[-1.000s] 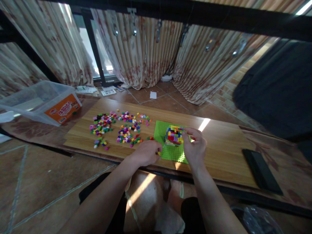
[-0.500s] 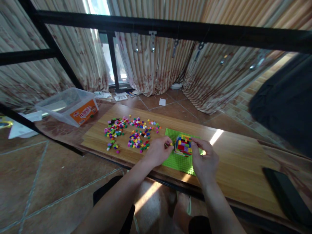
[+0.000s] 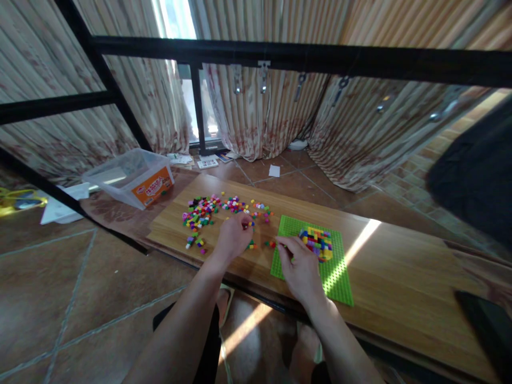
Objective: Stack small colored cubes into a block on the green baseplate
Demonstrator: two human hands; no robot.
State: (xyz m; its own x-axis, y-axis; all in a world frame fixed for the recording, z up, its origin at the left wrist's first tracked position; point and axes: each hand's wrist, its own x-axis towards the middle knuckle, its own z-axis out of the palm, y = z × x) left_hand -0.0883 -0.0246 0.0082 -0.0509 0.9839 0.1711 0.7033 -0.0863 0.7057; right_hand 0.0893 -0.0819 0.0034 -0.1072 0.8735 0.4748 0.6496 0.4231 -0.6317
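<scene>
My left hand (image 3: pixel 236 234) is over the loose toy bricks (image 3: pixel 200 213), its fingers curled together at the pile; what lies between them is too small to make out. To its right, my right hand (image 3: pixel 298 264) reaches across the left part of a green studded baseplate (image 3: pixel 340 288). Its thumb and forefinger are apart, with the fingertips beside a few red and green bricks (image 3: pixel 271 244) on the wood. A multicoloured block of joined bricks (image 3: pixel 319 242) stands on the baseplate, partly behind my right hand.
A clear plastic tub (image 3: pixel 128 176) with an orange label sits past the left end of the wooden board (image 3: pixel 400 277). A dark flat device (image 3: pixel 482 325) lies at the right. Black metal bars (image 3: pixel 280 53) cross in front of the curtains.
Both hands have moved left: the left from beside the brick block to the loose pile, the right off the block to the baseplate's left edge. The view has shifted slightly.
</scene>
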